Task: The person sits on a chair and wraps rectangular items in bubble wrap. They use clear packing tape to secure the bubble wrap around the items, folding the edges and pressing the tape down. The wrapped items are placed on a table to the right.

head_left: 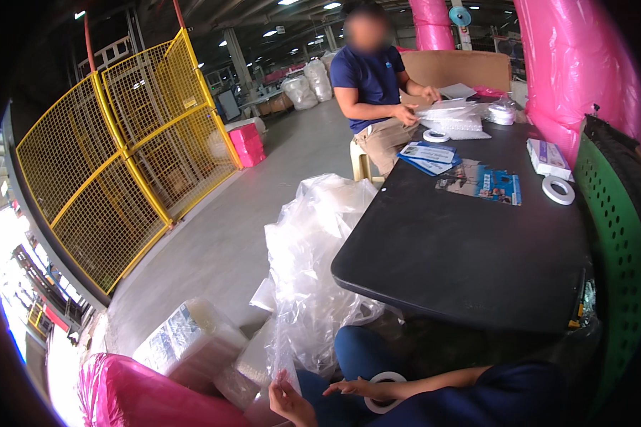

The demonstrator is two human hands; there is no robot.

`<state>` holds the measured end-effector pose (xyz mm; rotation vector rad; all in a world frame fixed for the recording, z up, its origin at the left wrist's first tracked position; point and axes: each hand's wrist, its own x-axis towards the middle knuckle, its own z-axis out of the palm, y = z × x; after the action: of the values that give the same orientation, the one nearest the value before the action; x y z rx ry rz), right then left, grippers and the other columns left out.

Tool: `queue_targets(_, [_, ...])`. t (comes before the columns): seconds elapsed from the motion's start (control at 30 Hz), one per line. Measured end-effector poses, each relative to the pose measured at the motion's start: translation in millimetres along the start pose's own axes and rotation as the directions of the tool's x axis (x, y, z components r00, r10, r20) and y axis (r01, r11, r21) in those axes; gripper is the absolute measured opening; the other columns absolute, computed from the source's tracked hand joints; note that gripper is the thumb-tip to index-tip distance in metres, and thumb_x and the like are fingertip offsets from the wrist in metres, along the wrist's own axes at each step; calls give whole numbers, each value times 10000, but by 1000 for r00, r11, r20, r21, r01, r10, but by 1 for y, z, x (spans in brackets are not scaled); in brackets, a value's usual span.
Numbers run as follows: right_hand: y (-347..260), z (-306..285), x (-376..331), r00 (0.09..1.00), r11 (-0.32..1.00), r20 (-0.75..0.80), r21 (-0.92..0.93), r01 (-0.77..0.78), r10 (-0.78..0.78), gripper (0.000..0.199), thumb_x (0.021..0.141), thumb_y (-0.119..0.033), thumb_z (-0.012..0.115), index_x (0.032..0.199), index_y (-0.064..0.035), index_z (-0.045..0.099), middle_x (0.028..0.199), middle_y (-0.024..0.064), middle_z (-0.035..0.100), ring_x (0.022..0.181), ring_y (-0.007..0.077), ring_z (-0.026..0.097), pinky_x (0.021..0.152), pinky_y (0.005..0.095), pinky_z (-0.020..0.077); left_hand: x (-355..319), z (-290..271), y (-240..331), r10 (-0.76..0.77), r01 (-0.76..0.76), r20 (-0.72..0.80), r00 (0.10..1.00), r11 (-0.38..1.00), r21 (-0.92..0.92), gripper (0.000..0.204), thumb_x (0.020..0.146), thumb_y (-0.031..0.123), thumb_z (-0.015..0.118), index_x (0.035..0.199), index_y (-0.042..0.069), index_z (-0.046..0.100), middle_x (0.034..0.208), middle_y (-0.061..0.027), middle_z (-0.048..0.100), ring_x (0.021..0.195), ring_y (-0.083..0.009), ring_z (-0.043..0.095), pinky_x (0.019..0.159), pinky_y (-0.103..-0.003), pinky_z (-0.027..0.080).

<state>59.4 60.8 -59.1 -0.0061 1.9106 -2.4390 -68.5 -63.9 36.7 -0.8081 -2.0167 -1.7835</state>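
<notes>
Low in the view, my left hand (pixel 290 403) is raised with its fingers closed at the lower end of a clear plastic bag (pixel 283 349). My right hand (pixel 350 386) is just to the right, its fingers stretched toward the left hand with nothing seen in them. A white tape roll (pixel 386 376) shows above and below my right wrist; whether the wrist passes through it or lies over it I cannot tell. The bag joins a large crumpled heap of clear plastic (pixel 313 242) that stands beside the table, in front of my knees.
A black table (pixel 449 249) on the right bears printed blue cards (pixel 431 156), tape rolls (pixel 558 190) and a small box (pixel 548 158). A co-worker (pixel 370 89) handles white sheets at its far end. Wrapped bundles (pixel 189 338) and a pink bag (pixel 149 395) lie left. Yellow fencing (pixel 128 135) stands beyond.
</notes>
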Motion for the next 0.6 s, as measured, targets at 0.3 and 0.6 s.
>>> queue_targets(0.3, [4,-9,28,989,857,53,493,-148,140,602,983,-532,435,1405,-105,486,1449,60,425,1225,182,434,1106,356,259,12,-6,25,-70,70,11,997,997,-22,189,971,77,529,1039,-57,642,973,-143,681,891,-218,659,781,-331,520])
queue_targets(0.6, [-73,53,10,878,688,-301,-724,44,-373,707,897,-425,641,1416,-16,388,1326,155,451,1173,259,467,998,365,371,-21,30,87,61,11,564,824,992,-123,341,774,-20,692,1112,21,686,1180,-184,614,1093,-334,620,915,-405,502])
